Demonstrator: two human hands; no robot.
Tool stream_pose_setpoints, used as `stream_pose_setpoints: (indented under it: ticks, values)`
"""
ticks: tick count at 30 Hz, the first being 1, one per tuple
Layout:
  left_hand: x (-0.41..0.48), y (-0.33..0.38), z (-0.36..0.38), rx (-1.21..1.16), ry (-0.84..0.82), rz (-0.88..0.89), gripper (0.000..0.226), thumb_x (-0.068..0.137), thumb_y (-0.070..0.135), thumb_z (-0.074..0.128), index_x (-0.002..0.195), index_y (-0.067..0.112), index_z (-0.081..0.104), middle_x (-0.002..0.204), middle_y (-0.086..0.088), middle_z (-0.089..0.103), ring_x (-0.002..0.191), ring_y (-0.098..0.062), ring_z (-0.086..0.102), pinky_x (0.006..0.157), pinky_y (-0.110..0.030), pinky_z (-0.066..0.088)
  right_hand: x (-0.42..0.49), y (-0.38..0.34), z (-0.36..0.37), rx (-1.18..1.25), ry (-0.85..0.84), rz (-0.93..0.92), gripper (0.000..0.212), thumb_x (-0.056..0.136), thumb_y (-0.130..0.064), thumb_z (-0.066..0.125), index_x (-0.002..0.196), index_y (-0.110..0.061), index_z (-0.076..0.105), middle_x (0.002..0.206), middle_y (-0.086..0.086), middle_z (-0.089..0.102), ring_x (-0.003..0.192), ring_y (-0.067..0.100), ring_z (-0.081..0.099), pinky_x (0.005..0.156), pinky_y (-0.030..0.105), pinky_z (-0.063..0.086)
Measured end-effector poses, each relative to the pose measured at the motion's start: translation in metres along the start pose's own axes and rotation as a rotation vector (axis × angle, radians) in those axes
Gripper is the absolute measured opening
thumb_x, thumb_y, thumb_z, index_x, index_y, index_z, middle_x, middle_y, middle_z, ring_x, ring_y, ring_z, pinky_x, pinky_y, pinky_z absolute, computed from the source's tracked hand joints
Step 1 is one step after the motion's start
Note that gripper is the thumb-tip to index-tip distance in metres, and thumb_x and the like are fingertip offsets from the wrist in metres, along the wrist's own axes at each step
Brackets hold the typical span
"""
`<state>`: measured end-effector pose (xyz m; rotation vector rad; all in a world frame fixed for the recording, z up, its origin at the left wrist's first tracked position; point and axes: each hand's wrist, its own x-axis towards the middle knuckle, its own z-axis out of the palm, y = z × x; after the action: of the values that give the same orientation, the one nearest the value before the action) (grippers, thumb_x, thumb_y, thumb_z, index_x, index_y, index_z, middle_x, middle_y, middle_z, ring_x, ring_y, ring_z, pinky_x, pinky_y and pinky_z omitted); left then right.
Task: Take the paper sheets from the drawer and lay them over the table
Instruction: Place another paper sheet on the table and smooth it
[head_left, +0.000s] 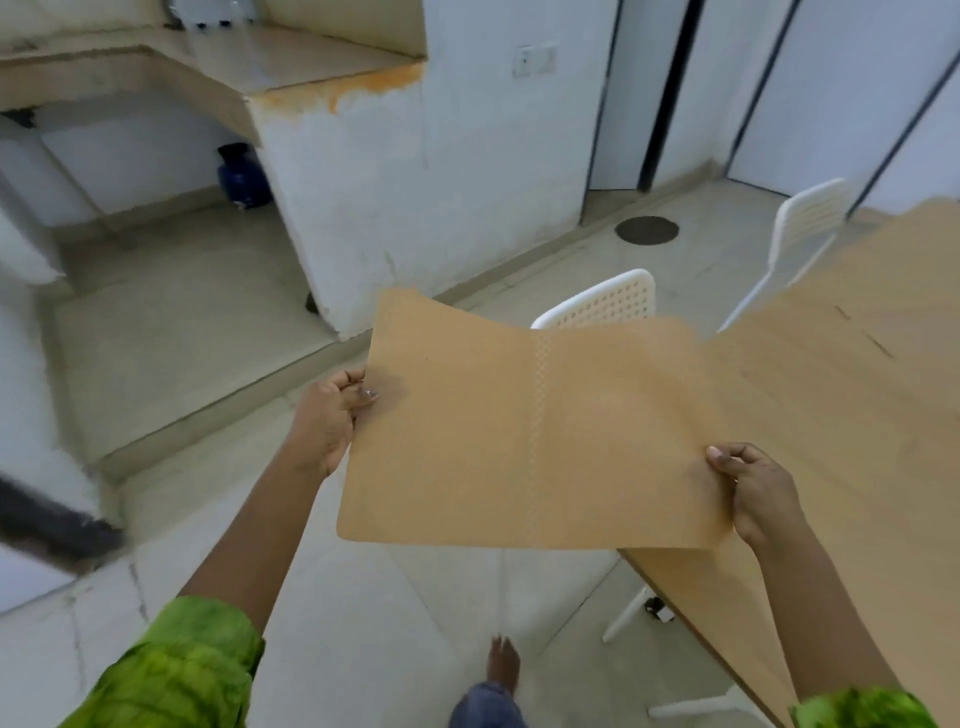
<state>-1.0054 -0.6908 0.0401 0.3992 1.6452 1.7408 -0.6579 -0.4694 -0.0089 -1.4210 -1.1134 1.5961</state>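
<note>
Brown and slightly curved, the paper sheet (519, 441) hangs in the air between our hands, its right part over the table (857, 415) and its left part out past the table's edge. We pinch its left edge with our left hand (327, 421) and its right edge with our right hand (753, 488), thumbs on top. A white chair (608, 301) stands beside the table, partly behind the sheet.
</note>
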Motion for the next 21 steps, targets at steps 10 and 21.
stream_pose_setpoints:
  ticks: [10, 21]
  values:
    - [0.202, 0.049, 0.07, 0.057, -0.188, -0.016, 0.027, 0.087, -0.011, 0.044, 0.091, 0.009, 0.061, 0.065, 0.006, 0.073, 0.058, -0.007, 0.068, 0.053, -0.018, 0.055, 0.111, -0.042, 0.044, 0.16, 0.203, -0.008, 0.025, 0.087, -0.003, 0.057, 0.066, -0.016, 0.052, 0.045, -0.016, 0.061, 0.06, 0.009, 0.052, 0.056, 0.021, 0.04]
    - [0.384, 0.082, 0.167, 0.191, -0.515, -0.056, 0.029, 0.089, -0.014, 0.04, 0.085, 0.011, 0.055, 0.059, 0.008, 0.069, 0.049, 0.002, 0.063, 0.05, -0.013, 0.052, 0.147, -0.048, 0.103, 0.354, 0.56, -0.009, 0.023, 0.088, -0.001, 0.054, 0.069, -0.013, 0.052, 0.046, -0.014, 0.063, 0.059, 0.01, 0.055, 0.05, 0.018, 0.048]
